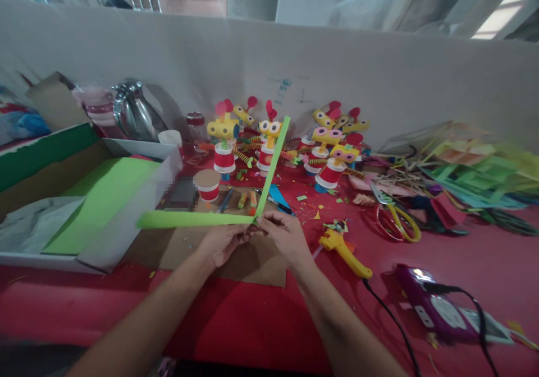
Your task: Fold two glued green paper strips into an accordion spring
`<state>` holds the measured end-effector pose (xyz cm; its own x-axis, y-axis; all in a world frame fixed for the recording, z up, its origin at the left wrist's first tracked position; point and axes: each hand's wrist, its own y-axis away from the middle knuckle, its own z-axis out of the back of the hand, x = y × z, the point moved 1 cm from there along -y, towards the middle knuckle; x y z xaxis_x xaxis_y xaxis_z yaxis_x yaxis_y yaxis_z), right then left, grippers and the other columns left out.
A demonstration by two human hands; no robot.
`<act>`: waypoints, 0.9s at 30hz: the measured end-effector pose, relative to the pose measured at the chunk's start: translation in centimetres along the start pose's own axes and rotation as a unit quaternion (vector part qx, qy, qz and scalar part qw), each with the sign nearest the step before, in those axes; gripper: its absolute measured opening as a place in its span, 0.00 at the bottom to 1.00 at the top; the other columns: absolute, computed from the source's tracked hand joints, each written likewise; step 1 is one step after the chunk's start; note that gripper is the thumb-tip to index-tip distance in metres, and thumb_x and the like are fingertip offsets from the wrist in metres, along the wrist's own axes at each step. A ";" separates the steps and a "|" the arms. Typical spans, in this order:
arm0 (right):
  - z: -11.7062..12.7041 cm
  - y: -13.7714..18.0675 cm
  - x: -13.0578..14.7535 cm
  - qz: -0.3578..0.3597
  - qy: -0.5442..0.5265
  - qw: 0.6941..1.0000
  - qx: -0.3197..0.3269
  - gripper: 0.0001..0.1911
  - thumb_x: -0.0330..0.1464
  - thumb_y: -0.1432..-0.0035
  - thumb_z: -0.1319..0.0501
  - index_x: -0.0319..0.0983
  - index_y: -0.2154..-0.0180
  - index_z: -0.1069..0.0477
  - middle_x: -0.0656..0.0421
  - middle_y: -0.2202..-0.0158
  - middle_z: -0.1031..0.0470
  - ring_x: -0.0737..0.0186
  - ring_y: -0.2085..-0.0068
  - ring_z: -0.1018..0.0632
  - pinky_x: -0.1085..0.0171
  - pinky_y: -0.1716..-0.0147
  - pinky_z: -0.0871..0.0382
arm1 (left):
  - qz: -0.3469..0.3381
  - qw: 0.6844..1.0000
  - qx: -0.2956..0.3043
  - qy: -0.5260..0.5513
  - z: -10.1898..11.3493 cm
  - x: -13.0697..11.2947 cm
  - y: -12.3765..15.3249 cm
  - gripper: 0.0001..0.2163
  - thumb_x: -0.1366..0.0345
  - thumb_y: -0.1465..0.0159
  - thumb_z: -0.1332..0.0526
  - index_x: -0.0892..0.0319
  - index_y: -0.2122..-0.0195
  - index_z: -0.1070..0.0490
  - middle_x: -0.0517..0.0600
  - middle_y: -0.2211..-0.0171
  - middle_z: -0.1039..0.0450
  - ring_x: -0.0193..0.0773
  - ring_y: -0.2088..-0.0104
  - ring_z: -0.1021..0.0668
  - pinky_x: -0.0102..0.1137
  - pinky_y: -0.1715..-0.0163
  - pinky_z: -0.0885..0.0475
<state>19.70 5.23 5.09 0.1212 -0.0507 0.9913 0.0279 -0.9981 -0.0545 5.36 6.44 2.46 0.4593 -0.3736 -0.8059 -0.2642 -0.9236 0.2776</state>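
Both hands meet in the middle over a brown cardboard sheet [265, 265]. My left hand [225, 244] and my right hand [281, 230] pinch the joint of two light green paper strips [197, 219]. One strip stretches left, level; the other slants up and away to the right. They form a corner at my fingertips. Behind them lie small folded paper springs [242, 200] in yellow and orange on the cardboard. A red-and-white paper cup [208, 185] with a brown top stands just beyond the left strip.
Several paper-cup robot figures [269, 141] stand along the wall. An open box [147, 150] with green paper is at left. A yellow glue gun [347, 256], scissors [400, 220], a purple device [438, 307] with cables and piled paper scraps [467, 164] lie at right.
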 end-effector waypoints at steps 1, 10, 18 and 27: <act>0.0 0.0 0.0 -0.001 0.004 1.000 -0.002 0.08 0.38 0.55 0.34 0.40 0.77 0.24 0.62 0.78 0.26 0.64 0.74 0.28 0.65 0.70 0.32 | -0.005 1.000 0.002 -0.007 0.0 0.0 0.0 0.09 0.68 0.56 0.27 0.64 0.74 0.22 0.50 0.77 0.24 0.31 0.75 0.26 0.25 0.75 0.33; 0.1 -0.2 -0.9 -0.001 -0.026 0.999 -0.023 0.10 0.39 0.58 0.30 0.40 0.75 0.21 0.61 0.77 0.23 0.63 0.73 0.26 0.64 0.70 0.33 | -0.057 0.995 0.019 -0.079 -0.3 -0.5 0.3 0.12 0.60 0.53 0.27 0.63 0.73 0.21 0.50 0.76 0.24 0.30 0.75 0.27 0.25 0.74 0.34; 0.0 -0.2 -1.1 -0.015 -0.042 0.999 0.004 0.12 0.41 0.57 0.30 0.40 0.72 0.20 0.58 0.72 0.21 0.57 0.67 0.23 0.61 0.66 0.29 | -0.105 0.992 -0.001 -0.076 -0.6 -0.6 0.4 0.11 0.61 0.53 0.27 0.63 0.73 0.21 0.49 0.75 0.24 0.30 0.75 0.27 0.26 0.73 0.34; -0.5 0.2 -0.8 0.001 -0.062 0.998 -0.006 0.17 0.37 0.58 0.29 0.42 0.62 0.21 0.58 0.64 0.19 0.56 0.60 0.22 0.57 0.55 0.28 | -0.186 0.978 -0.045 -0.086 -0.5 -0.1 0.2 0.08 0.61 0.48 0.30 0.61 0.71 0.22 0.48 0.73 0.24 0.32 0.70 0.26 0.28 0.66 0.32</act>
<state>19.14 5.10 4.35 0.2434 -0.0479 0.9687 0.0153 -0.9985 -0.0532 5.70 6.21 2.86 0.3571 0.0026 -0.9340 -0.0269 -0.9996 -0.0131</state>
